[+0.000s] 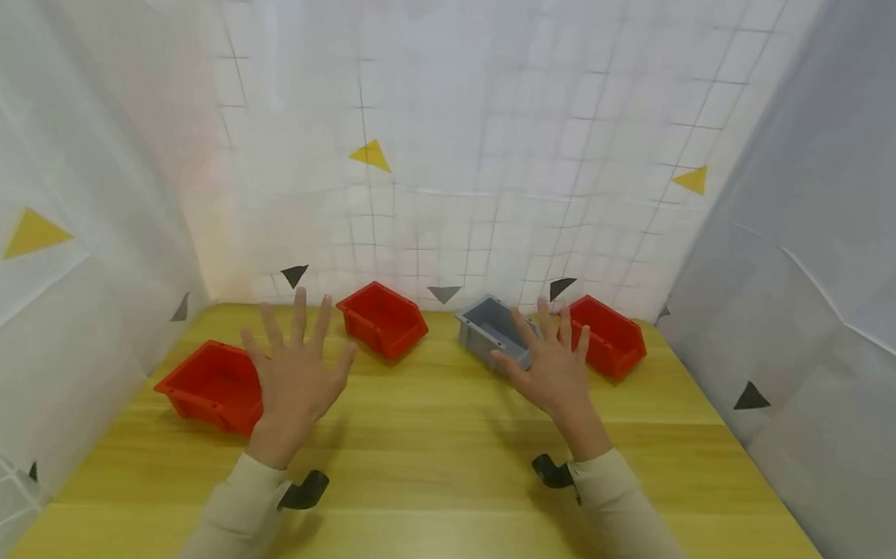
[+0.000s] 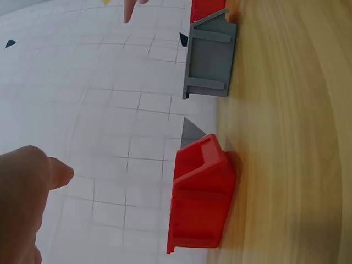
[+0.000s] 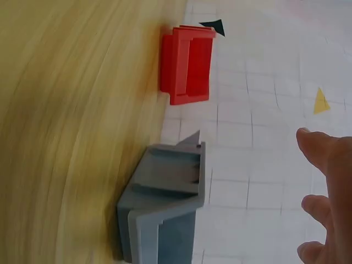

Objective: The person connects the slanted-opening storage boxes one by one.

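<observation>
My left hand [image 1: 297, 381] is raised above the table with its fingers spread straight, holding nothing. In the head view it overlaps the right side of a red bin [image 1: 207, 381] at the left. Another red bin [image 1: 383, 318] stands beyond it, near the back edge; the left wrist view shows that red bin [image 2: 201, 198] from the side. My right hand [image 1: 556, 372], also spread and holding nothing, overlaps a grey bin [image 1: 483, 335] in the head view. Just right of its fingertips is a third red bin [image 1: 606, 336]. The grey bin [image 3: 165, 192] looms large in the right wrist view.
The bins stand on a wooden table [image 1: 424, 479]. A white sheet [image 1: 454, 146] with grid lines and yellow and dark triangles hangs behind it, with more sheeting at the left [image 1: 56, 312] and right [image 1: 808, 287]. Dark curved mounts [image 1: 307, 490] sit at both wrists.
</observation>
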Tool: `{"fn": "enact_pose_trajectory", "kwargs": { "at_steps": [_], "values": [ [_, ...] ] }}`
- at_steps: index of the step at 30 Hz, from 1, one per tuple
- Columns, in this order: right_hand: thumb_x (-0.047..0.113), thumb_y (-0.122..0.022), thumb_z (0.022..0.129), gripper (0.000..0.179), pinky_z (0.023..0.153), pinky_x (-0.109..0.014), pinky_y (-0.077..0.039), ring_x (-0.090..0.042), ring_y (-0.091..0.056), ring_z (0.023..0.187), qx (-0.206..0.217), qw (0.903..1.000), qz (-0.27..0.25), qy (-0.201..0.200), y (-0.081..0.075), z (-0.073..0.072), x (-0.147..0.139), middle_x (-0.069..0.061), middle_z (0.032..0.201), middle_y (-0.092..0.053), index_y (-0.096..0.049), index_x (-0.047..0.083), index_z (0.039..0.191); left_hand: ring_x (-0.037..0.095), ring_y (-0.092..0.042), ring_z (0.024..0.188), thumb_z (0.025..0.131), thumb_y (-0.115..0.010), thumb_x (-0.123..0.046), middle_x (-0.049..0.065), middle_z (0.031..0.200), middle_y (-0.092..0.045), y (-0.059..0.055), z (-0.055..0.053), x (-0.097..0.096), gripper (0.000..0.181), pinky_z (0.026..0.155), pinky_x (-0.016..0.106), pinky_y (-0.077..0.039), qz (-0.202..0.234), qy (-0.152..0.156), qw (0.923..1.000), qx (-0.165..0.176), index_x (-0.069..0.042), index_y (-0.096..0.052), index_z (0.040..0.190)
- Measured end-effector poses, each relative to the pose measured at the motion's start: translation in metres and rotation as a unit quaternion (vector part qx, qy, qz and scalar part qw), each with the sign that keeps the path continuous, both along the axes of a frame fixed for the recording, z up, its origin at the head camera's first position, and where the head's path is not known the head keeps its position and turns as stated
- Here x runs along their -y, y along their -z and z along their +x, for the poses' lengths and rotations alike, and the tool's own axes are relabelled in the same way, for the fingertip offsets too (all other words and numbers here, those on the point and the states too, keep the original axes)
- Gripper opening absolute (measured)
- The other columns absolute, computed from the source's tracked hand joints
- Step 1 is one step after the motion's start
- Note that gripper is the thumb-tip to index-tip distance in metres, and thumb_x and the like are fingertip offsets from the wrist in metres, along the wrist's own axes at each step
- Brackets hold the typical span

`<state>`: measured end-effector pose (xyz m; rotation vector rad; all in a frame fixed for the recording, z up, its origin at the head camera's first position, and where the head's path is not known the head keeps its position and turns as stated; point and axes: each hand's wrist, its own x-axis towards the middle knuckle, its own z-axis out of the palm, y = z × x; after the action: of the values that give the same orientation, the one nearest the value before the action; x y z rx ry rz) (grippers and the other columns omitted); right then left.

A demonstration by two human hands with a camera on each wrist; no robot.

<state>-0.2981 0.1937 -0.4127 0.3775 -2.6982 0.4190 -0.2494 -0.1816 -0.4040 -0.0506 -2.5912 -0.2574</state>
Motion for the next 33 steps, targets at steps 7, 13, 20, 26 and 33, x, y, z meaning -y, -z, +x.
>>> {"fn": "enact_pose_trajectory", "kwargs": {
  "at_steps": [7,13,20,26,33],
  "values": [
    [0.052,-0.065,0.098,0.079,0.116,-0.074,-0.008,-0.048,-0.011,0.154,-0.012,0.9956,-0.040,-0.084,-0.004,-0.013,0.024,-0.015,0.170,-0.021,-0.036,0.020,0.164,0.053,0.013,0.151,0.103,-0.051,-0.043,0.020,0.172,-0.004,-0.006,0.008,0.016,0.076,0.112,0.071,0.019,0.033,-0.003,0.9994,0.009,-0.016,-0.021,0.168],
    [0.024,-0.074,0.098,0.075,0.117,-0.064,-0.028,-0.041,-0.029,0.150,0.021,0.9765,-0.117,-0.180,-0.006,-0.034,0.048,-0.017,0.165,-0.033,-0.038,0.009,0.162,0.057,0.009,0.150,0.102,-0.052,-0.035,0.031,0.168,-0.007,-0.007,0.015,0.048,0.080,0.111,0.076,0.014,0.077,-0.016,0.9967,0.018,-0.010,-0.014,0.168],
    [0.014,-0.071,0.098,0.068,0.115,-0.053,-0.038,-0.039,-0.052,0.134,0.074,0.9603,-0.170,-0.209,-0.005,-0.061,0.085,-0.015,0.157,-0.047,-0.042,0.009,0.160,0.058,0.022,0.146,0.103,-0.048,-0.030,0.036,0.165,0.014,0.001,0.026,0.099,0.087,0.112,0.074,0.015,0.177,-0.080,0.9794,0.055,0.009,0.002,0.161],
    [0.011,-0.066,0.101,0.064,0.117,-0.052,-0.035,-0.034,-0.043,0.144,0.102,0.9646,-0.154,-0.189,0.001,-0.081,0.112,-0.013,0.158,-0.046,-0.042,0.008,0.160,0.063,0.018,0.144,0.104,-0.048,-0.033,0.037,0.161,0.023,0.021,0.032,0.131,0.097,0.115,0.073,0.003,0.260,-0.116,0.9517,0.114,0.013,0.021,0.154],
    [0.009,-0.063,0.101,0.064,0.117,-0.049,-0.035,-0.034,-0.045,0.143,0.133,0.9682,-0.111,-0.181,0.010,-0.096,0.141,-0.015,0.159,-0.044,-0.039,0.003,0.160,0.064,-0.005,0.145,0.106,-0.044,-0.042,0.042,0.160,0.017,0.054,0.032,0.155,0.099,0.118,0.067,-0.011,0.363,-0.123,0.9134,0.138,0.016,0.022,0.152]
  ]
}}
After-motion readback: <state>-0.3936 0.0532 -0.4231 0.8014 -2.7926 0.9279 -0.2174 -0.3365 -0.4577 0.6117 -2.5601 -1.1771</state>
